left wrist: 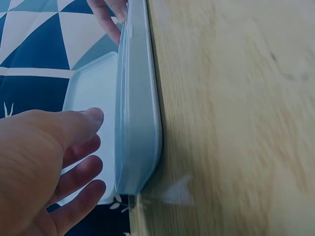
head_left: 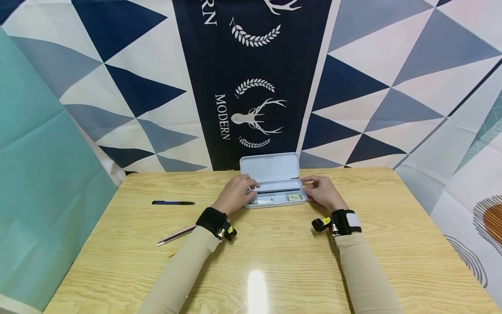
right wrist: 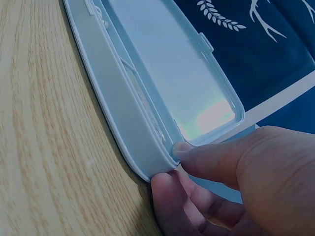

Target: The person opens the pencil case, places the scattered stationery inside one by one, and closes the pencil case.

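A light blue pencil case (head_left: 277,204) sits at the back of the table, its lid (head_left: 269,167) raised. Inside it lie a dark, slim stick (head_left: 279,191), a small box-like yellow-green item (head_left: 295,197) and a clear item at the left. My right hand (head_left: 322,192) pinches the case's right end; the right wrist view shows the thumb (right wrist: 206,160) at the rim and fingers against the outer wall. Over the left end hovers my left hand (head_left: 235,192), its fingers (left wrist: 81,174) loosely bent and nothing between them.
A dark blue pen (head_left: 173,203) lies on the table (head_left: 298,270) at the left. Closer in are striped pencils (head_left: 176,235) and a short yellow-orange stick (head_left: 173,253), both partly behind the left forearm. A patterned cloth (head_left: 251,87) hangs right behind the case.
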`<move>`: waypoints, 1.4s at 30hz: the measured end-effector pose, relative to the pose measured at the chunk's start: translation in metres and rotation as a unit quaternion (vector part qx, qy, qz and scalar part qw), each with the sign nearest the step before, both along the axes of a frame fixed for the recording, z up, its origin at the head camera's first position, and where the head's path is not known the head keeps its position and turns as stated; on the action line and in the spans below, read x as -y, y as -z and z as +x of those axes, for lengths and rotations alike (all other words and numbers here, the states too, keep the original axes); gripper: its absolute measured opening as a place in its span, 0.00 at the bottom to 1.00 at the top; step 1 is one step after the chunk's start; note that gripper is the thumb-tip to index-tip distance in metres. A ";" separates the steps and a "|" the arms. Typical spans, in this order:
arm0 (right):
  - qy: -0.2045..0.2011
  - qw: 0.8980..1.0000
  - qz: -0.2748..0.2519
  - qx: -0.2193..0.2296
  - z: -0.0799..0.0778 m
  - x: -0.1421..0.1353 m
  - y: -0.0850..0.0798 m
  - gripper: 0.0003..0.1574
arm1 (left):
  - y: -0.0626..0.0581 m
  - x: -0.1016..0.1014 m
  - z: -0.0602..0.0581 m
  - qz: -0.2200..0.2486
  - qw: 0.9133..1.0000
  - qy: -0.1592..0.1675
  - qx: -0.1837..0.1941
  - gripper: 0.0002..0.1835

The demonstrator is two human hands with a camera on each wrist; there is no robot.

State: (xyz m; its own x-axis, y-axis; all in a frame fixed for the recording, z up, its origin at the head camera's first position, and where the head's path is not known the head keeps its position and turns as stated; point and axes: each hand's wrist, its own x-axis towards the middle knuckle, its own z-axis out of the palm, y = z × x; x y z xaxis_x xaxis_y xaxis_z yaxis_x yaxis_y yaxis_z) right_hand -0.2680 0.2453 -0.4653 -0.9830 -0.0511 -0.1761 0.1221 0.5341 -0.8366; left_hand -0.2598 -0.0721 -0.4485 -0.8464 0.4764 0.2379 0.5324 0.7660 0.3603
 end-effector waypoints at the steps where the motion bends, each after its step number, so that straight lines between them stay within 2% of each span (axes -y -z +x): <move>1: -0.001 1.000 0.000 0.000 0.000 0.000 0.000 0.28 | 0.000 0.002 0.000 -0.001 1.000 -0.001 0.002 0.10; 6: -0.003 1.000 -0.001 0.001 0.000 0.001 0.001 0.28 | 0.003 0.013 0.002 -0.007 1.000 -0.004 0.006 0.10; 13: -0.002 1.000 0.002 0.000 0.000 0.003 0.001 0.28 | 0.007 0.032 0.004 0.005 1.000 0.016 -0.005 0.09; 16: -0.001 1.000 0.003 0.000 -0.001 0.003 0.002 0.28 | 0.009 0.041 0.006 0.005 1.000 0.017 0.002 0.09; 17: -0.001 1.000 0.004 0.000 -0.001 0.003 0.002 0.28 | 0.019 0.047 0.000 0.008 1.000 0.019 -0.002 0.09; 19: -0.002 1.000 0.005 0.000 -0.001 0.003 0.001 0.28 | 0.021 0.053 0.000 0.008 1.000 0.016 0.000 0.09; 20: -0.003 1.000 0.005 0.001 0.000 0.002 0.001 0.28 | 0.032 0.060 -0.009 0.013 1.000 0.022 -0.011 0.09; 23: -0.003 1.000 0.006 0.001 0.001 0.001 0.000 0.28 | 0.035 0.069 -0.010 0.022 0.999 0.028 -0.035 0.09; 24: -0.002 1.000 0.005 0.002 0.001 0.000 -0.001 0.28 | 0.031 0.071 -0.007 0.023 0.998 0.031 -0.042 0.09; 26: -0.001 1.000 0.004 0.001 0.001 -0.001 0.000 0.28 | 0.032 0.076 -0.007 0.025 0.998 0.033 -0.055 0.09; 27: 0.000 1.000 0.004 0.001 0.001 -0.001 0.001 0.28 | 0.023 0.074 0.001 0.021 0.998 0.025 -0.048 0.09; 30: 0.000 1.000 0.002 0.002 0.001 -0.001 0.001 0.28 | 0.020 0.082 0.005 0.008 0.999 0.014 -0.032 0.10; 31: -0.001 1.000 0.002 0.001 0.001 -0.001 0.001 0.28 | 0.015 0.082 0.010 0.001 1.000 0.006 -0.019 0.10; 36: -0.006 1.000 0.006 -0.003 0.001 0.000 0.000 0.28 | 0.017 0.098 0.012 -0.008 1.000 -0.007 -0.014 0.10; 37: -0.007 1.000 0.006 -0.004 0.001 0.000 0.000 0.28 | 0.026 0.106 0.007 0.000 1.000 0.004 -0.023 0.10; 42: -0.005 1.000 0.004 -0.002 0.000 0.000 0.000 0.28 | 0.026 0.123 0.009 0.006 1.000 -0.005 -0.023 0.10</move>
